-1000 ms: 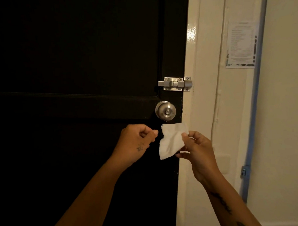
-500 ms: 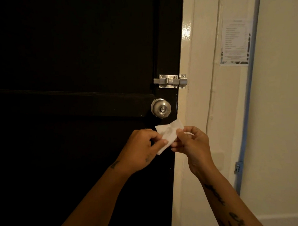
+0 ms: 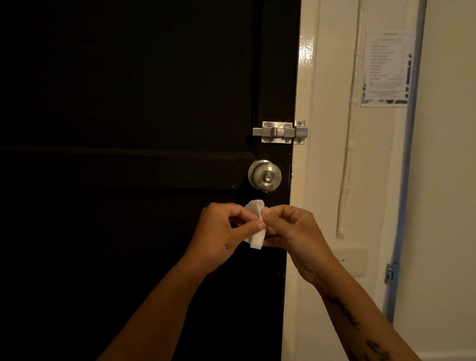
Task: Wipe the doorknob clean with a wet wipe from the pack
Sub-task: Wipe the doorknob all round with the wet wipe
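Note:
A round silver doorknob (image 3: 264,176) sits near the right edge of a dark door (image 3: 120,131). Just below the knob, a white wet wipe (image 3: 256,235) is folded into a narrow strip and pinched between both hands. My left hand (image 3: 220,233) grips it from the left, thumb and fingers closed on it. From the right, my right hand (image 3: 293,229) pinches the same wipe. Both hands are a short way below the knob and do not touch it. The pack is not in view.
A silver slide bolt (image 3: 280,132) is fixed above the knob, reaching onto the cream door frame (image 3: 310,177). A printed notice (image 3: 386,70) hangs on the wall at right, a light switch plate (image 3: 352,260) lower down, and a blue pipe (image 3: 405,173) runs vertically.
The wipe hung open from my right hand alone; my left hand came in and took hold, and both hands have folded it into a smaller strip below the knob.

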